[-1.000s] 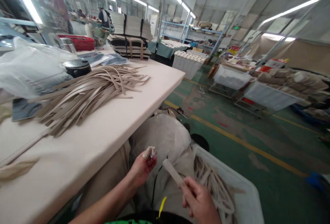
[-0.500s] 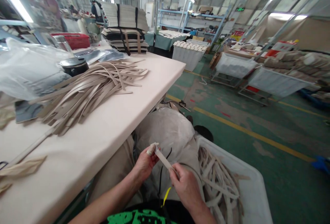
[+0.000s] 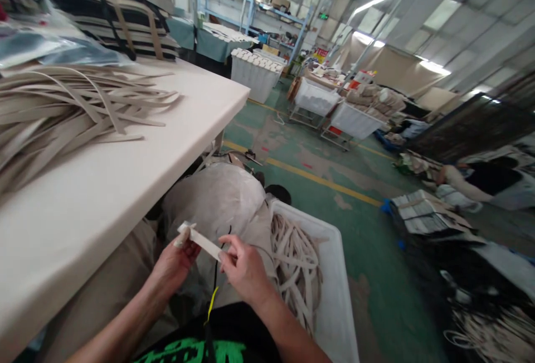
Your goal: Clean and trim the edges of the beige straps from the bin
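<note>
A short pale strip (image 3: 205, 244) stretches between my two hands above my lap. My left hand (image 3: 178, 260) is closed on its upper left end, with a whitish covering on a fingertip. My right hand (image 3: 244, 268) pinches the lower right end between thumb and fingers, its index finger raised a little. Beside my right forearm, a white bin (image 3: 334, 274) holds a tangle of beige strips (image 3: 295, 262). More beige strips (image 3: 54, 123) lie heaped on the table at the left.
The pale table (image 3: 167, 145) runs along my left side, with a strapped stack (image 3: 125, 11) at its far end. White carts (image 3: 313, 98) stand across the green floor. Bundles (image 3: 430, 212) and dark piles lie at the right.
The view has swung to the right, so the table and hands appear further left. My right index finger has lifted off the strip, which both hands still hold.
</note>
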The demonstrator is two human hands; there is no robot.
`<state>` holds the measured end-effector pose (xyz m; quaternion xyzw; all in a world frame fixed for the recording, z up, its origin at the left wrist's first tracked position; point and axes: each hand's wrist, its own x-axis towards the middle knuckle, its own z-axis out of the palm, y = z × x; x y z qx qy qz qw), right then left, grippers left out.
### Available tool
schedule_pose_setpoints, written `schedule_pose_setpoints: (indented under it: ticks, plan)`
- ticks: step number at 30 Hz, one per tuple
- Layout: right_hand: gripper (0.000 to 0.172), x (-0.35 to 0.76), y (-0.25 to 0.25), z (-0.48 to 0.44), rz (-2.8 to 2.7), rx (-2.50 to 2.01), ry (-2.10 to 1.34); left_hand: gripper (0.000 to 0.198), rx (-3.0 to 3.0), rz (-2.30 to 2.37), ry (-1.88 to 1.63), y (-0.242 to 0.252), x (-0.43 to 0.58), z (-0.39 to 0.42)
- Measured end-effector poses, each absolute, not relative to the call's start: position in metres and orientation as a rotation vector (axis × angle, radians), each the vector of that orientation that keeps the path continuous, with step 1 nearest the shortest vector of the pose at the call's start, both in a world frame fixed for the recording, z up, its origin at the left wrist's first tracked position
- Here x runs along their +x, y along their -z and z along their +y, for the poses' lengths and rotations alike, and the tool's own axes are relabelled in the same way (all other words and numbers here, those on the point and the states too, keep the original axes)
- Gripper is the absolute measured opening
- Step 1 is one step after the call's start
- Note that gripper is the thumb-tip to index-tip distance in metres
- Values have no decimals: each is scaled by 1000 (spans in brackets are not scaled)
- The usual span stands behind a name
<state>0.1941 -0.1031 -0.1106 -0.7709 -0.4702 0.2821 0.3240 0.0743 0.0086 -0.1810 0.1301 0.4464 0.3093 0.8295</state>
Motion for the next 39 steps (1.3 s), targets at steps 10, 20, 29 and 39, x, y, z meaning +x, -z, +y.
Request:
schedule_pose_setpoints:
  ticks: [10,20,29,39]
  plan:
    - [51,199,112,-97,-1295,-1918,-793,34,362,841,-557,184,83,0]
    - [52,209,121,-89,-1249,-1826,-909,44,486,744,-621,186,90,-1]
    - [50,216,120,-85,-1280,-1867,-897,44,556,635,-562,177,93,-6]
    - [46,217,113,-80,-1304,-1897,-888,42,552,631,-578,177,94,-6]
